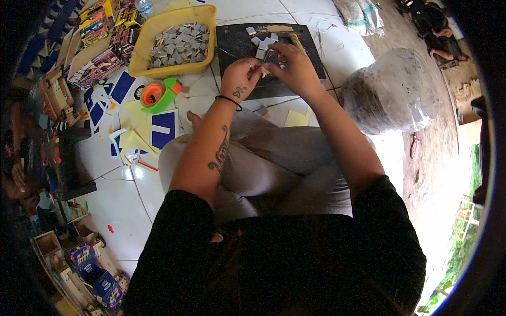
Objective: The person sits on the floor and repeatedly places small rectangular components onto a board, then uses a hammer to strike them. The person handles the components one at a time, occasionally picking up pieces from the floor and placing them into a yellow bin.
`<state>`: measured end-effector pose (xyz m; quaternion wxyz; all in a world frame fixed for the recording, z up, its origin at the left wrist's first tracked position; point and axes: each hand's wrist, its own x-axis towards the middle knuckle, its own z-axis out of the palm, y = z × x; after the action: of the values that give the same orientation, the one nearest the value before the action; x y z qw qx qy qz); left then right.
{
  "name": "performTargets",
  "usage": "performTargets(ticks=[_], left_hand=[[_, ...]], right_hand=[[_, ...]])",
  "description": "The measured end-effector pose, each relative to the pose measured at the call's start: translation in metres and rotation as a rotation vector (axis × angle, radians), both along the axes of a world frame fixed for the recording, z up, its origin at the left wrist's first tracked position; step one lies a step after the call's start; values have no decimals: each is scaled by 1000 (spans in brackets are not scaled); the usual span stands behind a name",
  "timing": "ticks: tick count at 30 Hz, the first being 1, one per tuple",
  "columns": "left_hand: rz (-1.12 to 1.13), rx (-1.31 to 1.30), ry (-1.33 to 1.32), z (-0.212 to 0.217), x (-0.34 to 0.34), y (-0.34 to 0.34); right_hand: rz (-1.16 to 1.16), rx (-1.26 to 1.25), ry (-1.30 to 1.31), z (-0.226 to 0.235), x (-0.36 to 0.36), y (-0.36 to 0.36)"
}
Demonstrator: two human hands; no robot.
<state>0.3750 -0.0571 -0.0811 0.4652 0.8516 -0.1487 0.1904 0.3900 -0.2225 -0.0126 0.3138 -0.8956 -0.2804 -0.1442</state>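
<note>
My left hand (240,76) and my right hand (293,67) meet above a low black work block (232,43). Both have their fingers bent into a pinch around something small and thin that I cannot make out. Just beyond my fingertips, several small grey-topped wooden pieces (262,44) lie on the block. A tool with a light wooden handle (298,42) rests beside my right hand. To the left stands a yellow plastic basin (138,60) holding many similar small grey pieces (182,45).
A green tape dispenser (169,98) with orange tape sits left of my left forearm, near blue and yellow paper scraps (136,118). Wooden toy trucks (87,263) and printed cards (95,68) line the left side. A large plastic-wrapped grey bundle (392,89) stands right. Another person (443,39) is far right.
</note>
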Motion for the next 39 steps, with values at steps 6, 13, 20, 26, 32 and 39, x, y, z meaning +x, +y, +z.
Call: performTargets(ticks=[6, 13, 20, 26, 32, 39], left_hand=[[-90, 64, 129, 11, 5, 9], [-246, 132, 230, 15, 8, 18], [-111, 58, 147, 14, 11, 14], [-54, 142, 140, 16, 8, 13], [-72, 104, 165, 14, 10, 13], [-63, 157, 143, 13, 11, 15]], right_hand=[[27, 242, 190, -17, 21, 11], [141, 287, 300, -27, 24, 4], [68, 308, 185, -15, 18, 5], [45, 295, 237, -22, 13, 16], [74, 509, 372, -22, 16, 9], [38, 417, 322, -21, 14, 12]])
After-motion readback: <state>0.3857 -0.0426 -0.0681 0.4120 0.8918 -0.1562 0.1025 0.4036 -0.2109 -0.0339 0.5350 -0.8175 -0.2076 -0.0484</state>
